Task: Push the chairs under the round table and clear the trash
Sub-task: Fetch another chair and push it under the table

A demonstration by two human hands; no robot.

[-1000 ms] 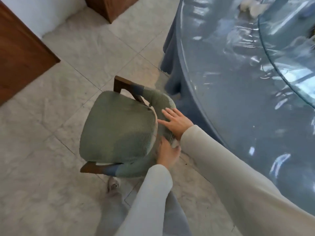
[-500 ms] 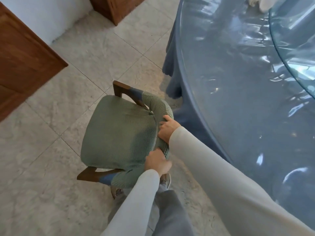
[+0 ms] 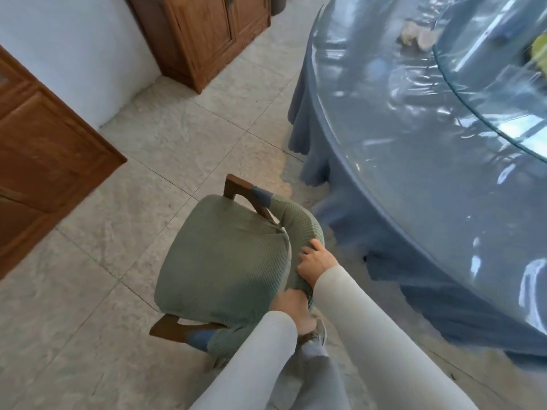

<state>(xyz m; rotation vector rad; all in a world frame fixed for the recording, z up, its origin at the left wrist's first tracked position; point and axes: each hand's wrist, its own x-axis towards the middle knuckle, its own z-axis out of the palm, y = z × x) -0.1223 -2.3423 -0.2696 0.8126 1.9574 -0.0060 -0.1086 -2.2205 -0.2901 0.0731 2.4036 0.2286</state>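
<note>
Pale marble-tiled floor (image 3: 88, 306) lay open left of the green-upholstered wooden armchair (image 3: 225, 258), which stood just beside the draped edge of the round table in blue cloth under clear plastic (image 3: 414, 179), backrest toward it. Right hand (image 3: 314, 266) had fingers curled over the padded backrest top. Left hand (image 3: 291, 306) gripped the backrest lower down, fingers closed.
</note>
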